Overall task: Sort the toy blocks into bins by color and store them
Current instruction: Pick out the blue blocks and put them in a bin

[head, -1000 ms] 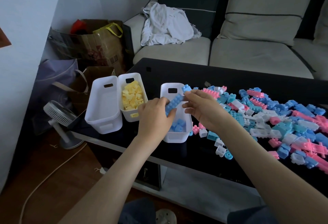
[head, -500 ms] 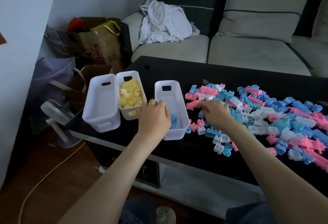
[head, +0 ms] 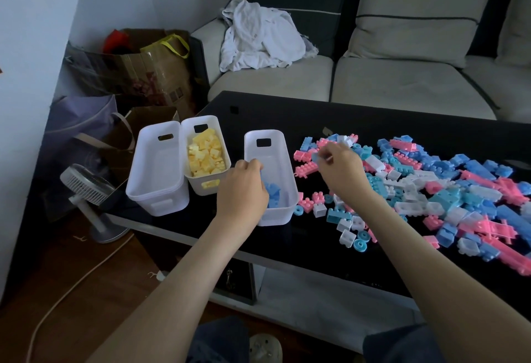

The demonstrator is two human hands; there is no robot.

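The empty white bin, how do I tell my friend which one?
Find the glossy black coffee table before the pale sofa. At its left end, the empty white plastic bin is leftmost; unlike the bin of yellow blocks beside it and the bin of blue blocks, it holds nothing.

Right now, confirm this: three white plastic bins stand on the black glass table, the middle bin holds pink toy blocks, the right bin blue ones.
Not quite. The head view shows the middle white plastic bin holding yellow toy blocks, not pink. The rest stands: three bins on the black glass table, blue toy blocks in the right bin.
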